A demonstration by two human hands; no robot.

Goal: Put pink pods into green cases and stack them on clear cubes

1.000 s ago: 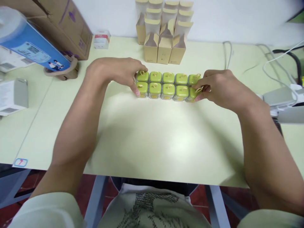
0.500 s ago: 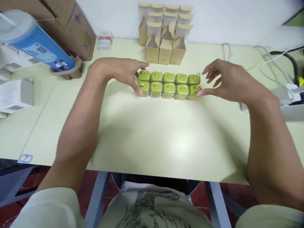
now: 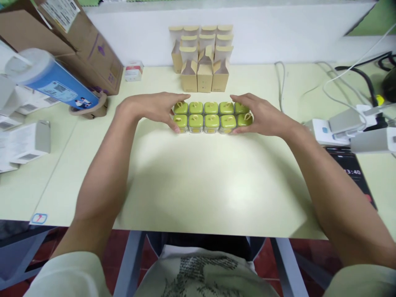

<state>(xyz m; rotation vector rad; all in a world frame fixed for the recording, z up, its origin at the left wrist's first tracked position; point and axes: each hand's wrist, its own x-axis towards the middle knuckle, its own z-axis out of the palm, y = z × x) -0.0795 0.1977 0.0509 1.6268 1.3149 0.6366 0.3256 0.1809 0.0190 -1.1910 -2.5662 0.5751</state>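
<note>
Small clear square jars point(image 3: 196, 122) with green lids and loop handles stand in two tight rows on the table. My left hand point(image 3: 156, 106) clasps the left end of the block, thumb at the front jar and fingers round the back one. At the opposite end my right hand point(image 3: 261, 114) is curved round the last jars, its thumb along the front and its fingers behind, partly covering their lids. Behind the jars, several opened cardboard boxes point(image 3: 204, 78) stand grouped against the wall, flaps up.
On the left are a blue cylindrical container point(image 3: 62, 84) in a brown holder, a large carton point(image 3: 95, 53) and white boxes point(image 3: 27, 142). A small red-and-white box point(image 3: 134, 71) sits near the wall. Cables, a power strip point(image 3: 324, 131) and a phone point(image 3: 352, 171) lie right.
My right hand has moved left and closed round the right end of the jars. My left hand stays at the left end. The camera view has shifted, showing more at the right.
</note>
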